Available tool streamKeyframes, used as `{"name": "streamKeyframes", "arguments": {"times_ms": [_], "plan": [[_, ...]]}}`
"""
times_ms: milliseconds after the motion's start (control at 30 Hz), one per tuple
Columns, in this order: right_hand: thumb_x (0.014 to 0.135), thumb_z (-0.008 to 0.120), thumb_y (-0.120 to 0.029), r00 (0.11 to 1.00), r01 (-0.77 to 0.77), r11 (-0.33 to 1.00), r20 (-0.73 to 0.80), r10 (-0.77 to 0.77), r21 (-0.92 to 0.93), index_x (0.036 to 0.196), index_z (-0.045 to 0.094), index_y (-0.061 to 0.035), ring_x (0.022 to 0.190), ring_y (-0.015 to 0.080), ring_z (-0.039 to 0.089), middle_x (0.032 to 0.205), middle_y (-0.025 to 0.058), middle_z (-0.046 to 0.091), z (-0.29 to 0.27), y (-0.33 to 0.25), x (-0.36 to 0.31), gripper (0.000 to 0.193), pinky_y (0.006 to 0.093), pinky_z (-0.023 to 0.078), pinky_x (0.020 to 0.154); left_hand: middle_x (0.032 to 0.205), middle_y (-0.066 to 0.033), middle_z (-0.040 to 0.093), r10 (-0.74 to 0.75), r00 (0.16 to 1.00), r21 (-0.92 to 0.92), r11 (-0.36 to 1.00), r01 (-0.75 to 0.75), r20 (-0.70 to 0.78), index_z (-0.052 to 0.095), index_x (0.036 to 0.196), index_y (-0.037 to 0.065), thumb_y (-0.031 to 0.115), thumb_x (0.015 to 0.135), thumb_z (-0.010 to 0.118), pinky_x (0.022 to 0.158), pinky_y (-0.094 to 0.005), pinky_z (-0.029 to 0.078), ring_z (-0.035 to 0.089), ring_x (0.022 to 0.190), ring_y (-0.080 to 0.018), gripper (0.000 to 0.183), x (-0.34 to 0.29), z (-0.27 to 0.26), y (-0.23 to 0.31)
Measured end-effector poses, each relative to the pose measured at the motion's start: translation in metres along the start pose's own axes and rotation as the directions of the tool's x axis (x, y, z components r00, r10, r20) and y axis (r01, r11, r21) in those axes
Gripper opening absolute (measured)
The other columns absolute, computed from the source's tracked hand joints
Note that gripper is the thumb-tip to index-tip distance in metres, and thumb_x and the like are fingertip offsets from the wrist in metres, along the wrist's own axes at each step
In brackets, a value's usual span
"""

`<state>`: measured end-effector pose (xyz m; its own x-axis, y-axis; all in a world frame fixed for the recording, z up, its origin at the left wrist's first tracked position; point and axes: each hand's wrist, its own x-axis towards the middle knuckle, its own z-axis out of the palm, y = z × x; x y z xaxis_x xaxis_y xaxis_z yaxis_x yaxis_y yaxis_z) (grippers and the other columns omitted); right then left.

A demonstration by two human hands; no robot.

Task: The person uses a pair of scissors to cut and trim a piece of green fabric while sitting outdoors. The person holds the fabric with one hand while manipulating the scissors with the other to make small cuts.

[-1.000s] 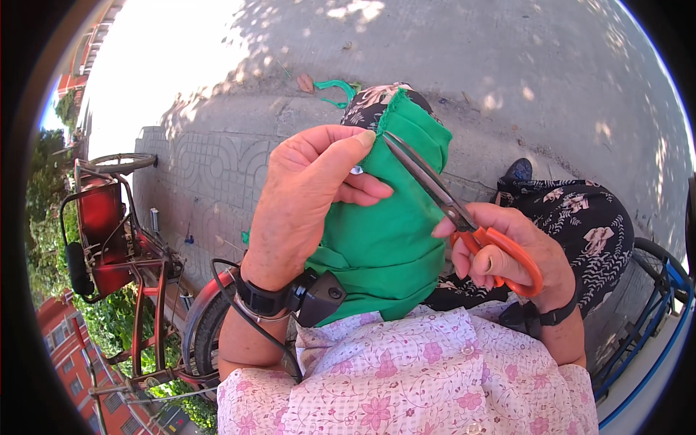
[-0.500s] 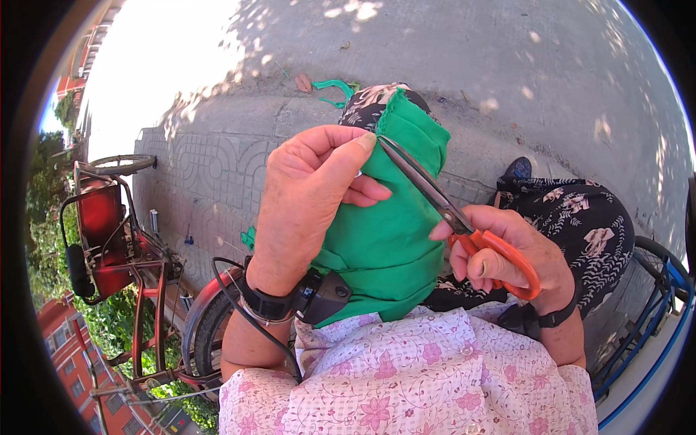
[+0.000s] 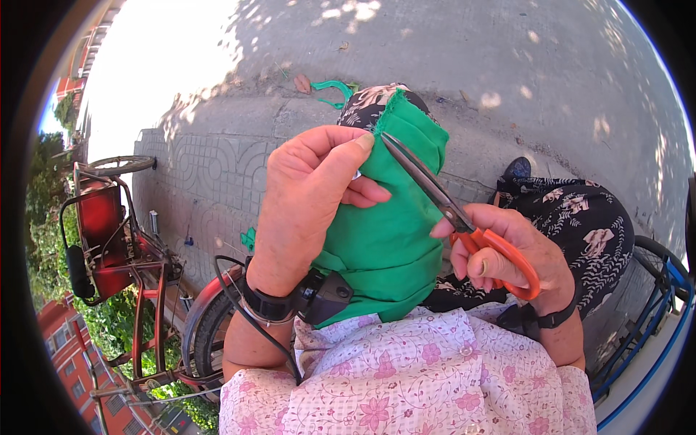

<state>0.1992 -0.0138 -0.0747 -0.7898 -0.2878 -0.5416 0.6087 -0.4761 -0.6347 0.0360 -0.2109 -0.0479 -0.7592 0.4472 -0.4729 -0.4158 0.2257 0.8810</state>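
Observation:
A green cloth (image 3: 395, 239) is spread over my lap and one knee, its far left edge frayed. My left hand (image 3: 312, 188) pinches that edge between thumb and forefinger; a small white bit shows under the thumb. In my right hand (image 3: 518, 250) is a pair of scissors (image 3: 482, 243) with orange handles, fingers through the loops. The blades point up and left, nearly closed, and their tips lie at the cloth just right of my left thumb. Whether the tips touch the fabric I cannot tell.
Green cloth scraps (image 3: 333, 88) lie on the pavement beyond my knee, beside a dry leaf (image 3: 302, 84). On the left stands a red cargo tricycle (image 3: 109, 225) with a wheel (image 3: 206, 341) close to my left arm. A blue metal frame (image 3: 670, 290) is at the right.
The scissor tips have shifted very slightly right, away from my left thumb. My left hand keeps its pinch on the cloth edge; little else differs.

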Motion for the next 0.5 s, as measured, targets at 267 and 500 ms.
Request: {"name": "streamKeyframes", "arguments": {"times_ms": [267, 500], "plan": [[0.087, 0.080, -0.040, 1.000, -0.006, 1.000, 0.031, 0.005, 0.022, 0.127, 0.058, 0.0014, 0.063, 0.0046, 0.055, 0.081, -0.0007, 0.063, -0.0014, -0.0009, -0.0013, 0.062, 0.0188, 0.045, 0.056, 0.088, -0.0067, 0.070, -0.004, 1.000, -0.020, 1.000, 0.004, 0.005, 0.068, 0.106, -0.004, 0.019, 0.098, 0.064, 0.060, -0.0236, 0.056, 0.070, 0.067, -0.0150, 0.025, 0.0012, -0.0014, -0.0014], [0.087, 0.080, -0.039, 0.999, -0.008, 0.999, 0.032, 0.007, 0.032, 0.127, 0.058, 0.0011, 0.062, 0.0043, 0.055, 0.080, -0.0011, 0.062, -0.0010, 0.0016, 0.0004, 0.061, 0.0186, 0.045, 0.056, 0.089, -0.0071, 0.070, 0.001, 1.000, -0.036, 0.999, -0.001, 0.003, 0.069, 0.107, -0.003, 0.019, 0.098, 0.064, 0.060, -0.0235, 0.056, 0.070, 0.067, -0.0147, 0.025, 0.0012, -0.0022, -0.0042]]}}
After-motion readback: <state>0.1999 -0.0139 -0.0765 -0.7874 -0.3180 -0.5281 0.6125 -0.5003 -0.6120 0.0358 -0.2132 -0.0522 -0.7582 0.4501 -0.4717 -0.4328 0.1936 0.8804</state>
